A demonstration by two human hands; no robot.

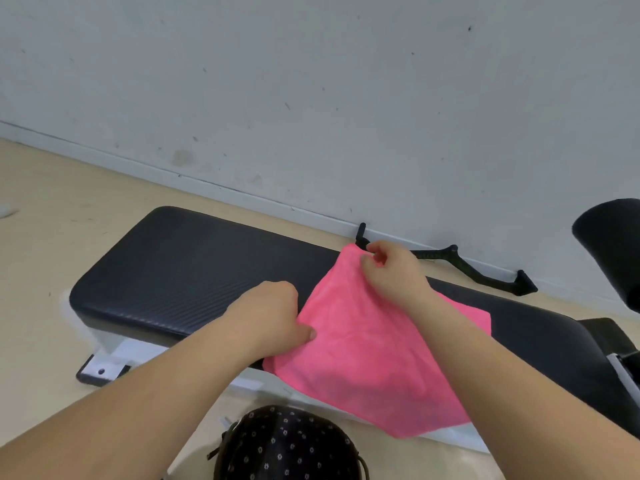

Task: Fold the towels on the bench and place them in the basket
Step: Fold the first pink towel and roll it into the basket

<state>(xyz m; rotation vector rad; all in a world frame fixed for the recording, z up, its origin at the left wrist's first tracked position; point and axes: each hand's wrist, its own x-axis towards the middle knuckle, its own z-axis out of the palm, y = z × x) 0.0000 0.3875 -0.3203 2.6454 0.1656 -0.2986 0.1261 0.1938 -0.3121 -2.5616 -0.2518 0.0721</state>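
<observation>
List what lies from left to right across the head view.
White bench foot → left hand → right hand → black handle on the floor → black pad at the right edge. The pink towel, which both hands hold, overlaps them.

Legible text: none found
Bench pad (180, 268): ribbed black surface, no readable marking or brand
Pink towel (367, 344): no tag or lettering legible
Dark patterned item (287, 445): small flower print only, no characters or numbers
</observation>
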